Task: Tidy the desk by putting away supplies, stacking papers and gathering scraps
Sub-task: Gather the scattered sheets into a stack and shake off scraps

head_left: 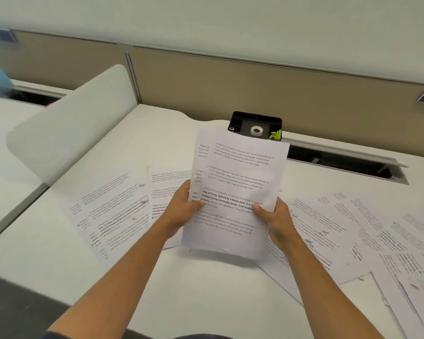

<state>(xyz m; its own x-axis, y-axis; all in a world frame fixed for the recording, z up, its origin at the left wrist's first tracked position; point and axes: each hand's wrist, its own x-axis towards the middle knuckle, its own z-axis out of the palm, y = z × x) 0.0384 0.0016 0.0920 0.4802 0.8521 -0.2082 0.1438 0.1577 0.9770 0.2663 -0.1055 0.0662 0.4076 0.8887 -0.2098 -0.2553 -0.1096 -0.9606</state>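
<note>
Far left: a white rounded divider panel (69, 123) stands between this white desk (206, 294) and the neighbouring one; a blurred blue shape sits at the left frame edge, not identifiable. Left of the hands, printed sheets (113, 206) lie flat and overlapping on the desk, text side up, with a few small paper scraps (142, 200) on them. Left hand (181, 209) grips the left edge of a held stack of papers (235, 192), thumb on the front face, fingers curled behind and out of sight. The stack is raised off the desk surface, tilted back away from the camera, and sits between the two hands at frame centre; at least two sheets show, the rear one offset to the left. Its lower edge hangs free above the desk and casts a shadow there. Right hand (274, 221) grips the stack's right edge, lower than the left hand, thumb pressed on the front, fingers wrapped behind. Directly beyond the stack's top edge, against the tan partition (304, 94), a black desk organizer (256, 124) holds a white tape roll (256, 130) in its middle compartment and green clips (274, 135) at its right corner. Right of the hands, more loose sheets (353, 231) lie scattered and overlapping, running to the right frame edge, with torn scraps on them.
</note>
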